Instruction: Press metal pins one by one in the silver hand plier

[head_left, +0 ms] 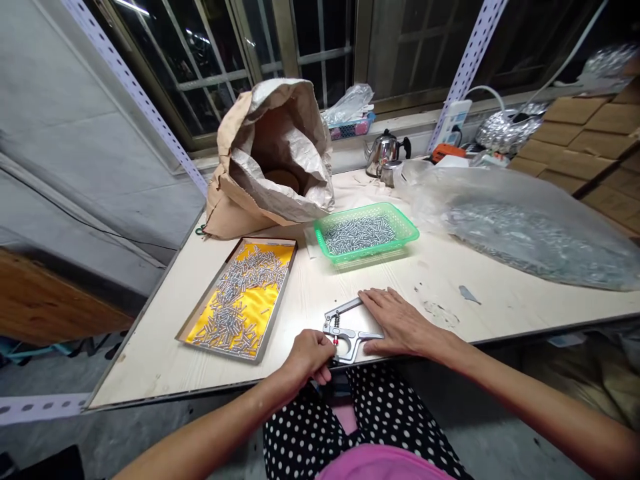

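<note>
Two hands at work here, one tool. The left hand [310, 353] is curled at the near edge of the table [475, 293], fingers pinched together at the head of a small metal hand press [345, 330]; whether there's a part between them I can't tell. The right hand [395, 323] lies flat, fingers spread, on the press's handles. That press sits right at the near table edge between the hands, long axis running left to right, handles toward the right and the upper one angled away.

One flat tray with a yellow liner [240, 297], scattered with too many little metal pieces to count. One green basket [367, 233] of the same. One brown paper sack [273, 153], one big clear plastic bag [520, 223], one kettle [383, 150].
</note>
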Motion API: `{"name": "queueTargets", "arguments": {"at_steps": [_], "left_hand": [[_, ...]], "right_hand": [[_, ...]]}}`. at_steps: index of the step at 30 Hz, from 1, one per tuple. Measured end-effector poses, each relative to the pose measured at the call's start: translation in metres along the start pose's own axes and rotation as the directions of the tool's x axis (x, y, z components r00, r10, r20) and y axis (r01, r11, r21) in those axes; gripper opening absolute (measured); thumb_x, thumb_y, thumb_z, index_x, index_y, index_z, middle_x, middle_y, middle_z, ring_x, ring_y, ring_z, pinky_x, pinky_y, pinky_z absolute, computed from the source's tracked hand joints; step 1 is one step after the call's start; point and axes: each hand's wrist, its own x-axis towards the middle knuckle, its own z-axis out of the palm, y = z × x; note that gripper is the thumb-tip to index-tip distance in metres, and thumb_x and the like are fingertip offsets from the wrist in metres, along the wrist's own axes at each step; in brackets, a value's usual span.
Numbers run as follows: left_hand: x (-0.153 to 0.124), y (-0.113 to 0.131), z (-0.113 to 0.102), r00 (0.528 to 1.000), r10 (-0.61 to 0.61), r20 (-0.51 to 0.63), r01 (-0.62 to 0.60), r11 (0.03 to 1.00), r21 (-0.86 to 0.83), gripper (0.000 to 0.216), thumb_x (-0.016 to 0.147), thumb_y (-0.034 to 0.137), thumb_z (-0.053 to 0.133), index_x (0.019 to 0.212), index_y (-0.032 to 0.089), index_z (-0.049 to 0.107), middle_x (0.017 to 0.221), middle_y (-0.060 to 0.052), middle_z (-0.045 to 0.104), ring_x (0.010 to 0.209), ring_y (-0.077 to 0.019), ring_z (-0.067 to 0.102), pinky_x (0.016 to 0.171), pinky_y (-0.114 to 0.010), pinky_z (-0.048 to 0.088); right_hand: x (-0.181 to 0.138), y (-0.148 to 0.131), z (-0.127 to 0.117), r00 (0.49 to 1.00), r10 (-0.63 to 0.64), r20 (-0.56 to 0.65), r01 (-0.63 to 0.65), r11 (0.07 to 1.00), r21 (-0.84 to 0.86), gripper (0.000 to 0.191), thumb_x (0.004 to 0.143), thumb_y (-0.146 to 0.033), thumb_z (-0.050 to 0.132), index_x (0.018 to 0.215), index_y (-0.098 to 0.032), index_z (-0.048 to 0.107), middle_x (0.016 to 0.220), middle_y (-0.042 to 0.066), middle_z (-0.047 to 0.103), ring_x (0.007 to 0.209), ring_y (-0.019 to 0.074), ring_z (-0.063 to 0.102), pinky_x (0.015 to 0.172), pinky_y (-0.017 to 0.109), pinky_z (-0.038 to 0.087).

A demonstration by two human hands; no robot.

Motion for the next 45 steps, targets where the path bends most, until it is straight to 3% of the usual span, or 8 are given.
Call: {"name": "queueTargets", "arguments": {"at_steps": [10, 13, 16, 19, 24, 37, 42, 45], "left_hand": [[-0.007, 0.006, 0.000, 0.999, -0.052, -0.015, 0.053, 0.997, 0.061, 0.010, 0.081, 0.021, 0.049, 0.077, 0.014, 0.054, 0.038, 0.004, 0.049, 0.034, -0.0108, 0.050, 0.041, -0.019, 0.044], [-0.016, 0.004, -0.002, 0.992, 0.097, -0.078, -0.072, 0.959, 0.274, 0.021, 0.087, 0.030, 0.047, 0.079, 0.014, 0.058, 0.053, -0.001, 0.057, 0.047, -0.0150, 0.058, 0.050, -0.025, 0.048], [-0.023, 0.004, 0.000, 0.849, 0.496, -0.184, -0.301, 0.739, 0.603, 0.024, 0.089, 0.036, 0.048, 0.092, 0.016, 0.063, 0.091, -0.008, 0.063, 0.082, -0.0210, 0.063, 0.072, -0.032, 0.050], [-0.014, 0.012, 0.008, 0.694, 0.717, -0.067, -0.416, 0.476, 0.775, 0.043, 0.082, 0.034, 0.061, 0.121, 0.019, 0.052, 0.124, -0.009, 0.053, 0.113, -0.0267, 0.049, 0.092, -0.038, 0.044], [0.017, 0.036, 0.014, 0.665, 0.724, 0.183, -0.529, 0.283, 0.800, 0.066, 0.074, 0.035, 0.070, 0.130, 0.015, 0.042, 0.129, -0.011, 0.050, 0.115, -0.0275, 0.043, 0.099, -0.041, 0.039], [0.029, 0.047, 0.020, 0.725, 0.682, 0.096, -0.430, 0.339, 0.837, 0.020, 0.083, 0.037, 0.062, 0.092, 0.018, 0.062, 0.097, -0.004, 0.060, 0.098, -0.0236, 0.050, 0.077, -0.035, 0.045], [0.029, 0.049, 0.016, 0.716, 0.696, 0.043, -0.423, 0.384, 0.821, 0.024, 0.085, 0.041, 0.059, 0.095, 0.019, 0.064, 0.097, -0.005, 0.061, 0.098, -0.0251, 0.051, 0.078, -0.036, 0.047], [0.027, 0.041, 0.018, 0.670, 0.741, -0.048, -0.425, 0.435, 0.794, 0.048, 0.082, 0.048, 0.062, 0.118, 0.016, 0.056, 0.109, -0.008, 0.060, 0.102, -0.0271, 0.051, 0.083, -0.040, 0.048]], "right_hand": [[-0.001, -0.001, -0.010, 1.000, -0.001, -0.023, 0.002, 1.000, 0.019, 0.071, 0.067, -0.047, 0.076, 0.122, -0.010, 0.051, 0.109, 0.013, 0.054, 0.098, 0.0272, 0.047, 0.086, 0.040, 0.039], [-0.003, -0.002, -0.007, 0.999, 0.042, -0.012, -0.041, 0.998, 0.054, 0.055, 0.071, -0.041, 0.075, 0.115, -0.014, 0.055, 0.104, 0.009, 0.055, 0.096, 0.0256, 0.047, 0.082, 0.038, 0.039], [0.000, -0.003, -0.004, 0.998, 0.058, -0.014, -0.057, 0.996, 0.070, 0.050, 0.072, -0.039, 0.074, 0.112, -0.016, 0.056, 0.104, 0.008, 0.055, 0.098, 0.0257, 0.047, 0.083, 0.038, 0.038], [0.006, -0.005, -0.006, 0.999, 0.047, 0.021, -0.048, 0.996, 0.077, 0.050, 0.070, -0.038, 0.074, 0.111, -0.014, 0.057, 0.105, 0.009, 0.054, 0.099, 0.0267, 0.046, 0.084, 0.039, 0.038], [0.015, -0.008, -0.018, 0.988, 0.024, 0.151, -0.037, 0.996, 0.080, 0.053, 0.065, -0.033, 0.074, 0.110, -0.010, 0.057, 0.107, 0.013, 0.053, 0.097, 0.0275, 0.047, 0.083, 0.040, 0.042], [0.027, -0.008, -0.002, 0.985, 0.033, 0.166, -0.022, 0.997, -0.069, 0.004, 0.082, -0.013, 0.059, 0.086, -0.015, 0.061, 0.089, 0.009, 0.062, 0.085, 0.0245, 0.059, 0.072, 0.035, 0.046], [0.022, 0.003, -0.001, 0.998, -0.039, 0.049, 0.040, 0.999, -0.014, 0.003, 0.084, -0.016, 0.058, 0.086, -0.017, 0.060, 0.086, 0.006, 0.061, 0.082, 0.0218, 0.058, 0.071, 0.033, 0.047], [0.019, 0.015, 0.003, 0.988, -0.130, -0.086, 0.134, 0.990, 0.050, 0.033, 0.082, -0.025, 0.063, 0.113, -0.016, 0.056, 0.111, 0.013, 0.059, 0.105, 0.0263, 0.054, 0.084, 0.040, 0.049]]}}
